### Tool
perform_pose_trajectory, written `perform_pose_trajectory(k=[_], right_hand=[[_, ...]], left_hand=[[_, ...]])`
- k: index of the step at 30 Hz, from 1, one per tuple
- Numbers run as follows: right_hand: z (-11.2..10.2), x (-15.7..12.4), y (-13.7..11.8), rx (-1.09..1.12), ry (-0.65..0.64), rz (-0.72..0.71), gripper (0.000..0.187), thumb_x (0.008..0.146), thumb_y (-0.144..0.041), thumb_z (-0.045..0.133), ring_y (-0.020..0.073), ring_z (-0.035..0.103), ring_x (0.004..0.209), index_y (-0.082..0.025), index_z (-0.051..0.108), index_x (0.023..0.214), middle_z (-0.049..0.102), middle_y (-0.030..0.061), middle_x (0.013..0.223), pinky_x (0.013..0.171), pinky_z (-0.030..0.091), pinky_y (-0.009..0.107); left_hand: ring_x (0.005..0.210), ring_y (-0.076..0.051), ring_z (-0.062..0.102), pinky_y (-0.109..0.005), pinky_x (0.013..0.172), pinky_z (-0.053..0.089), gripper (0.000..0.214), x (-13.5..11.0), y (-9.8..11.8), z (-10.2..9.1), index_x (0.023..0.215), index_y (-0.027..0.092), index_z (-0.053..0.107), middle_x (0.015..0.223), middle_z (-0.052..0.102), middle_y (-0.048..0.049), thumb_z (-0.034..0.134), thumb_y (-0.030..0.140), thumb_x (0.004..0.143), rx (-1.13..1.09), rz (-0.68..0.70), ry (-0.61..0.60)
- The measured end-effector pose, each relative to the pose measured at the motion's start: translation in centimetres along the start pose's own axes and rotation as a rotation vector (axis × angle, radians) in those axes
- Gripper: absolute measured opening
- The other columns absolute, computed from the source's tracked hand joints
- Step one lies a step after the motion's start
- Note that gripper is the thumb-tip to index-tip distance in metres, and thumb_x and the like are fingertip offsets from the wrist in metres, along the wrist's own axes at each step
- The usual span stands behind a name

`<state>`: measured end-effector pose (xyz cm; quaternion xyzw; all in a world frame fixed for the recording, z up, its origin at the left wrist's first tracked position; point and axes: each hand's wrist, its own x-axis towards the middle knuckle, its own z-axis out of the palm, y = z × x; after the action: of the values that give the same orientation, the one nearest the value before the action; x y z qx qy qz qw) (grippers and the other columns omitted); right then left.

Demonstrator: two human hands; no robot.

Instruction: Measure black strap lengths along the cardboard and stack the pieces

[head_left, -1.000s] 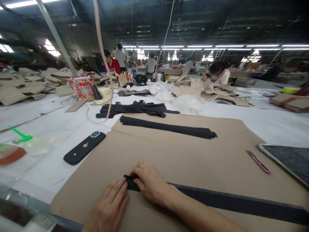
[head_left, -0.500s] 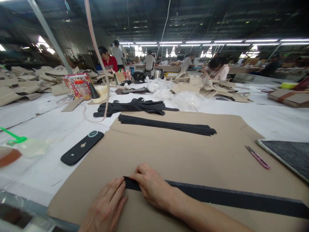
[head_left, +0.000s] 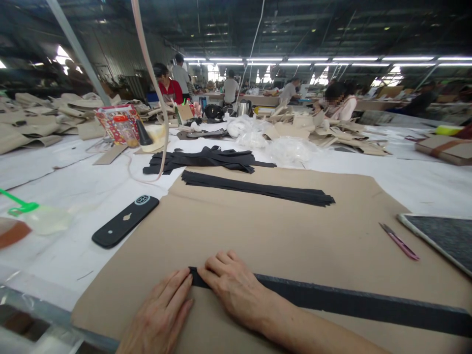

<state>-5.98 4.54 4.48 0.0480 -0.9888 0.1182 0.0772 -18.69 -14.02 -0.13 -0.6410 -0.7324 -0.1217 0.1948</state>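
Note:
A long black strip [head_left: 332, 295] with a greyish upper edge lies across the tan sheet [head_left: 258, 231], near its front. My left hand [head_left: 158, 309] rests flat with its fingers stretched out, the fingertips touching the strip's left end. Just to the right, my right hand [head_left: 236, 287] has its fingers bent and pressed together on the strip near that end; its palm and wrist cover part of the strip. Farther back on the sheet lies a bundle of black strips [head_left: 258, 188], and behind it a looser heap of black strips [head_left: 206, 160].
A black phone [head_left: 125, 221] lies left of the sheet, near a clear bottle with a green spout [head_left: 25, 209]. Pink-handled thread snips [head_left: 400, 242] and a dark grey panel [head_left: 438, 236] are at right. A hose [head_left: 147, 64] hangs down; people work behind.
My right hand's fingers have shifted slightly and bunched up over the strip. My left hand stays at the strip's end. The view has tilted a little.

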Motion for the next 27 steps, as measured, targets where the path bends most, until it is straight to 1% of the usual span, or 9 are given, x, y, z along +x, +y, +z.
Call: perform_pose_trajectory(k=[4, 11, 17, 21, 24, 27], right_hand=[[-0.5, 0.2, -0.1, 0.008, -0.028, 0.011, 0.025, 0.094, -0.014, 0.042, 0.0188, 0.045, 0.088, -0.022, 0.049, 0.117, 0.057, 0.0028, 0.098, 0.078, 0.034, 0.035], [-1.3, 0.7, -0.3, 0.002, -0.072, 0.023, 0.032, 0.090, -0.012, 0.045, 0.0201, 0.044, 0.090, -0.023, 0.047, 0.120, 0.056, 0.0036, 0.097, 0.078, 0.032, 0.038], [-1.6, 0.9, -0.3, 0.001, -0.087, 0.023, 0.036, 0.087, -0.012, 0.047, 0.0211, 0.043, 0.091, -0.023, 0.047, 0.121, 0.055, 0.0046, 0.099, 0.079, 0.032, 0.039], [-1.7, 0.9, -0.3, 0.003, -0.095, 0.015, 0.035, 0.088, -0.013, 0.045, 0.0216, 0.044, 0.091, -0.024, 0.046, 0.122, 0.055, 0.0051, 0.099, 0.079, 0.034, 0.039], [-1.2, 0.8, -0.3, 0.002, -0.087, 0.008, 0.035, 0.091, -0.013, 0.042, 0.0222, 0.044, 0.094, -0.024, 0.045, 0.124, 0.055, 0.0053, 0.100, 0.083, 0.036, 0.042], [-0.6, 0.6, -0.5, -0.011, -0.075, 0.006, 0.039, 0.093, -0.013, 0.039, 0.0237, 0.043, 0.101, -0.023, 0.040, 0.130, 0.055, 0.0067, 0.107, 0.093, 0.033, 0.047]], left_hand=[[0.119, -0.020, 0.054, -0.030, 0.097, 0.048, 0.043, -0.1, -0.2, 0.0, 0.129, 0.020, 0.051, 0.132, 0.056, -0.0064, 0.051, 0.033, 0.088, -0.008, -0.024, -0.015], [0.119, -0.019, 0.053, -0.029, 0.097, 0.048, 0.041, -0.1, 0.1, -0.3, 0.128, 0.021, 0.052, 0.130, 0.057, -0.0053, 0.050, 0.032, 0.088, -0.026, -0.057, -0.010], [0.119, -0.018, 0.053, -0.030, 0.098, 0.048, 0.040, -0.1, 0.0, -0.4, 0.127, 0.024, 0.052, 0.131, 0.056, -0.0044, 0.051, 0.032, 0.088, -0.037, -0.085, -0.014], [0.119, -0.018, 0.053, -0.030, 0.098, 0.048, 0.040, -0.1, 0.1, -0.4, 0.127, 0.025, 0.053, 0.131, 0.056, -0.0036, 0.051, 0.031, 0.088, -0.065, -0.112, -0.021], [0.118, -0.019, 0.054, -0.032, 0.097, 0.049, 0.039, -0.1, 0.2, -0.4, 0.127, 0.025, 0.052, 0.130, 0.056, -0.0044, 0.049, 0.031, 0.089, -0.057, -0.113, -0.013], [0.118, -0.019, 0.053, -0.032, 0.094, 0.051, 0.038, -0.1, 0.3, -0.5, 0.127, 0.025, 0.053, 0.131, 0.054, -0.0059, 0.048, 0.030, 0.089, -0.047, -0.131, -0.005]])
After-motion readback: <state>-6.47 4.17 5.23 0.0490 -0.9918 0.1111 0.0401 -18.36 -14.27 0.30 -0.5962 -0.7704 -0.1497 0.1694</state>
